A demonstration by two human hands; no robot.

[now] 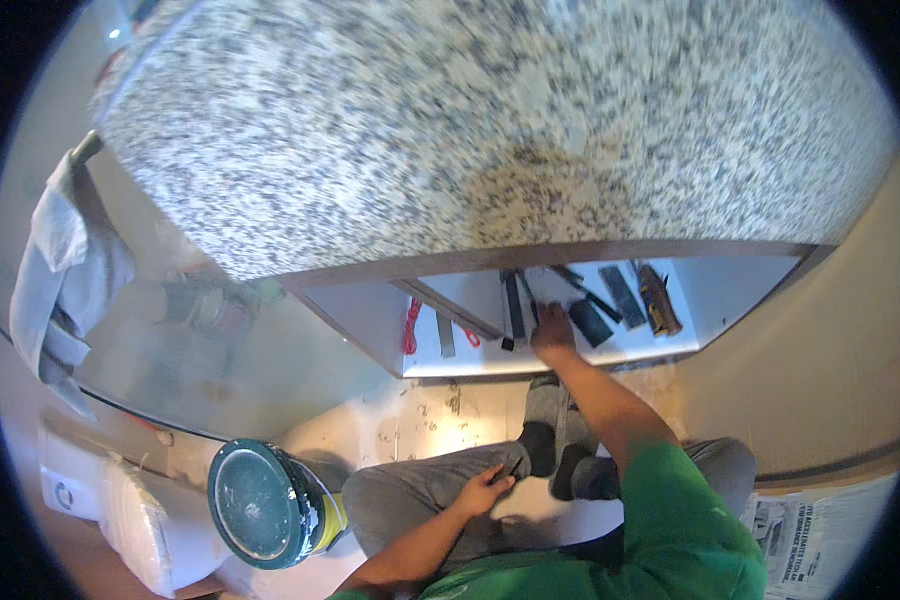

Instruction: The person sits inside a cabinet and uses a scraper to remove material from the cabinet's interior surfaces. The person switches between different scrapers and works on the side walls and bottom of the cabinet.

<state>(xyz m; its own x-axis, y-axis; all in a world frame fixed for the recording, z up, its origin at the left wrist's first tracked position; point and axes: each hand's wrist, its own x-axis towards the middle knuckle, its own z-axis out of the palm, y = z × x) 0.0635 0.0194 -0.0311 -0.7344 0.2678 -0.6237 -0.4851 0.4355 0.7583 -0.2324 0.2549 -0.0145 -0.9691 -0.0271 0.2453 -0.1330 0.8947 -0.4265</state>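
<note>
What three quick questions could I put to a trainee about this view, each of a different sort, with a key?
1. Short answer: Which hand is reaching in among the dark items in the white-lined cabinet under the speckled countertop?
2. True or false: The lidded bucket stands to the person's left.
3. Multiple choice: What colour is the cord bundle near the cabinet's left end?
A) Blue
B) Red
C) Yellow

Key:
1. The right hand.
2. True.
3. B.
</note>
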